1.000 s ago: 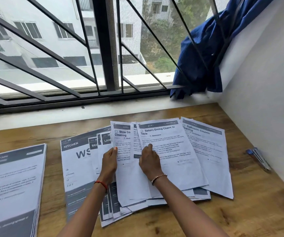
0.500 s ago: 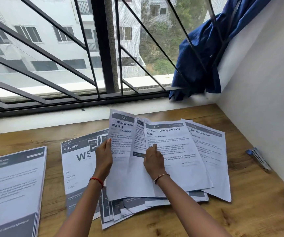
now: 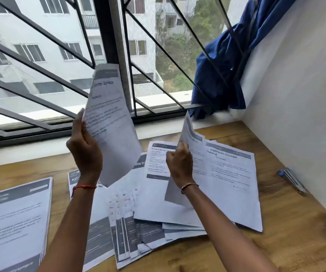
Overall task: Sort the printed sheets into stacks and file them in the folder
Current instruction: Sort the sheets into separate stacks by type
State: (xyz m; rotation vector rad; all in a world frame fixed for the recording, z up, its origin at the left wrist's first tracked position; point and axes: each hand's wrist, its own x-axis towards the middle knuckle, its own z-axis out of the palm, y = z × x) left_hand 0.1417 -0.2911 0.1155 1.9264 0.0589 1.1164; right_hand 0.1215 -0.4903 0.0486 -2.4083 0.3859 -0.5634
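Pinching lifted sheet (image 3: 109,122) at its edge, left hand (image 3: 84,152) curling round it; right hand (image 3: 179,165) pinching second sheet (image 3: 192,138). Possibly risking creasing limp paper, or dragging fanned pile (image 3: 154,209) out of order.

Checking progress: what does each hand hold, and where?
The left hand grips a raised sheet by its left edge; right hand grips a second sheet likewise.

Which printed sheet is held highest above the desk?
The 'Surface' sheet, gripped by the left hand, up in front of the window frame; the right hand holds its tilted sheet low over the fanned pile.
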